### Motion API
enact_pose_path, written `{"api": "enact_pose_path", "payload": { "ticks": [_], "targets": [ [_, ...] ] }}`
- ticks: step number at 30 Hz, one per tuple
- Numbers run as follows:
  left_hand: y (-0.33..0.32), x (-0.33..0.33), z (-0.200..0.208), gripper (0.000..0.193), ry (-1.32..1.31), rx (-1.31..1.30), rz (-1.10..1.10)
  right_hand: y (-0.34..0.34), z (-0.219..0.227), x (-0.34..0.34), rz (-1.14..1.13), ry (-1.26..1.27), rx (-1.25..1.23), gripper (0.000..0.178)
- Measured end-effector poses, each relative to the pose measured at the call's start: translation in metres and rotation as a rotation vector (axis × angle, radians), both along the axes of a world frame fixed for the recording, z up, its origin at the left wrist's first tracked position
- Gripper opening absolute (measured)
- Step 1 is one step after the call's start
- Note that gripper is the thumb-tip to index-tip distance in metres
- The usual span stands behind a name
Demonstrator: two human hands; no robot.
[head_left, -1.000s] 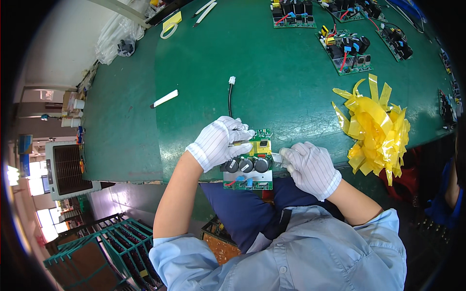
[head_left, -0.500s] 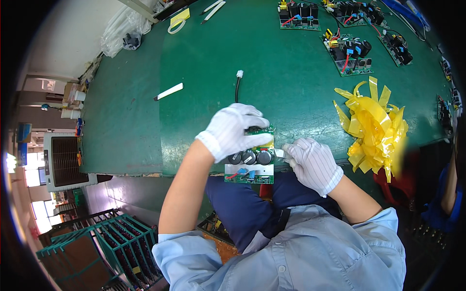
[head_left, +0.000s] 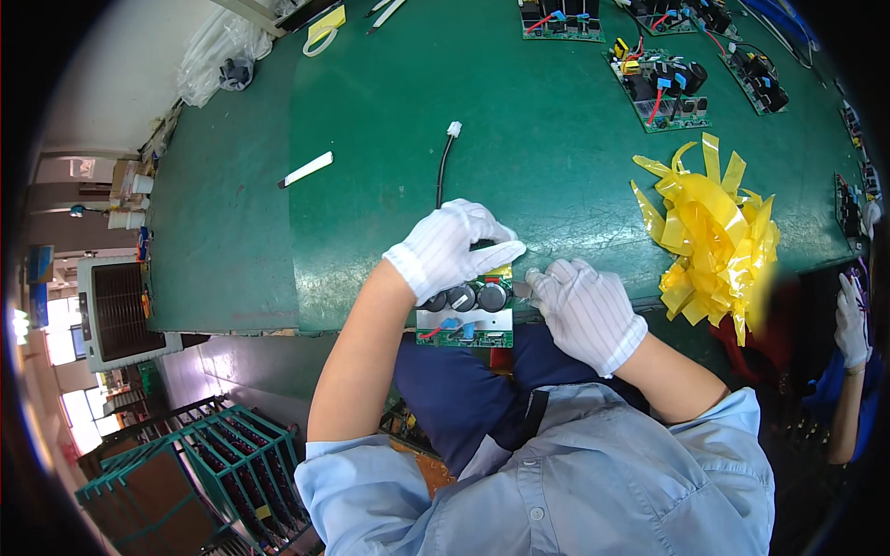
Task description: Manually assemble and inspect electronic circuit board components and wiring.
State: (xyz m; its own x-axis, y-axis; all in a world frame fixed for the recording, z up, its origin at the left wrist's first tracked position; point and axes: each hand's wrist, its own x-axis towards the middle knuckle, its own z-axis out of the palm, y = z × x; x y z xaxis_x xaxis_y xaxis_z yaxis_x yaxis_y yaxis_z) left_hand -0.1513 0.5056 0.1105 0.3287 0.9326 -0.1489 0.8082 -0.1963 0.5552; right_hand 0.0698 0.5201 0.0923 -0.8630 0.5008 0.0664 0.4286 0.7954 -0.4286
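Directly left of the right hand [head_left: 586, 306], which pinches a small grey piece [head_left: 522, 290], the circuit board [head_left: 464, 320] sits at the worktop's [head_left: 389, 139] near edge, its long axis seemingly pointing away from the body. The left hand [head_left: 450, 241] is nearer, curled over its far part; whether it grips, I cannot tell.

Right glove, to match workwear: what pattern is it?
The right glove is white with thin dark stripes, head view.

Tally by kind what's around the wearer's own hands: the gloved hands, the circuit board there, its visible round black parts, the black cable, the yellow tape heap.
Gloved hands: 2 (left hand, right hand)
Circuit board: 1
Round black parts: 3
Black cable: 1
Yellow tape heap: 1
Total: 8
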Motion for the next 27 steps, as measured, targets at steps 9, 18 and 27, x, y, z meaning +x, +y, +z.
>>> {"api": "enact_pose_path", "payload": {
  "ticks": [9,18,27],
  "targets": [
    [-0.027,0.016,-0.005,0.023,0.159,0.506,0.348,-0.008,0.0,-0.004,-0.091,-0.004,0.053,0.028],
    [-0.027,0.016,-0.014,0.023,0.148,0.524,0.388,-0.007,-0.003,0.001,-0.046,0.015,-0.017,0.035],
    [-0.025,0.019,-0.012,0.023,0.161,0.525,0.374,-0.009,-0.009,-0.009,-0.083,0.025,0.11,0.035]
  ]
}}
